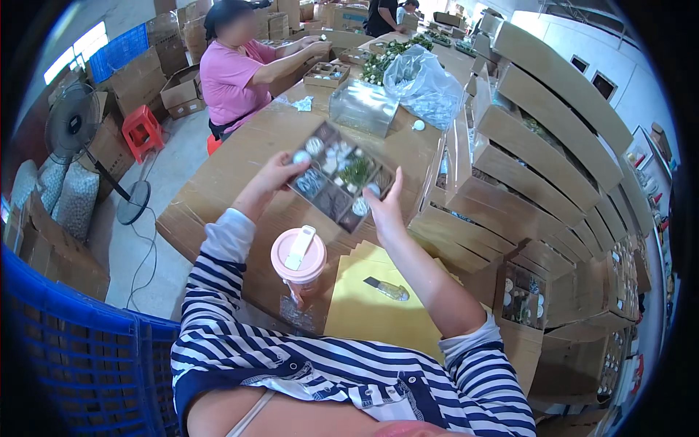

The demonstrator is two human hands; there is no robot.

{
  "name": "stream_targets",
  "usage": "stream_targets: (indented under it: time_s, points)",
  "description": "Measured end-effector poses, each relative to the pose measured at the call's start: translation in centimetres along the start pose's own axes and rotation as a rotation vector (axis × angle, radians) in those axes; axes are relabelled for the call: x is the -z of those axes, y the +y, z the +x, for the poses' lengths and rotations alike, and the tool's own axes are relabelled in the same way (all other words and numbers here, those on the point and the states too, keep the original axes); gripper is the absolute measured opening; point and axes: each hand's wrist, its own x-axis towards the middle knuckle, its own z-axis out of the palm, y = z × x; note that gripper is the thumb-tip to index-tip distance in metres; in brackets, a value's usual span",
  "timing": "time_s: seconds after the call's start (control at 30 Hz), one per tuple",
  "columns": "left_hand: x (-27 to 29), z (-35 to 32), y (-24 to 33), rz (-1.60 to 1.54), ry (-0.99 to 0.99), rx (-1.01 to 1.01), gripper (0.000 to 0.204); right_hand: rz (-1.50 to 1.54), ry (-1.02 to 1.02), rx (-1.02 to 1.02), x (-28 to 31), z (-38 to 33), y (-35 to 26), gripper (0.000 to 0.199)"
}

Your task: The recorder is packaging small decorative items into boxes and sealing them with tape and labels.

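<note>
Above the table I hold a shallow divided box (320, 206) between both hands, tilted. Its compartments carry pale round balls, green moss-like sprigs, whitish pieces and brown and bluish filling too blurred to name. My left hand (273, 177) grips the left corner, thumb on top beside a pale ball. My right hand (386, 207) grips the right side, thumb over the rim near a striped ball (360, 207). Below the box stand a pink lidded cup (298, 255) and a stack of yellow sheets (357, 306). A utility knife (387, 288) lies on the sheets.
Stacked cardboard trays (539, 138) rise on the right. Ahead on the table (240, 164) are a clear plastic box (364, 108), a plastic bag (426, 80) and greenery. A co-worker in pink (229, 80) sits far left. A fan (73, 124) and blue crate (80, 357) stand left.
</note>
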Motion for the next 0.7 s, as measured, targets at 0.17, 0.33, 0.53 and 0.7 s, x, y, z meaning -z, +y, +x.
stream_targets:
  time_s: [0.17,0.33,0.53,0.7]
  points:
    - [3.0,-7.2,11.3,-0.105,0.182,-0.629,0.038,-0.036,-0.108,0.543,-1.9,-1.7,-12.6,0.101]
    - [1.6,-20.9,16.3,-0.100,0.184,-0.913,0.068,0.280,-0.157,0.757,-1.0,-9.7,-22.7,0.101]
    - [-7.5,-33.2,11.1,0.185,-0.315,-0.370,0.077,-0.084,-0.041,0.709,11.0,-23.9,-18.9,0.075]
    - [-14.3,-36.4,-2.0,0.000,-0.494,-0.526,0.080,-0.344,-0.235,0.689,18.0,-34.2,-10.9,0.073]
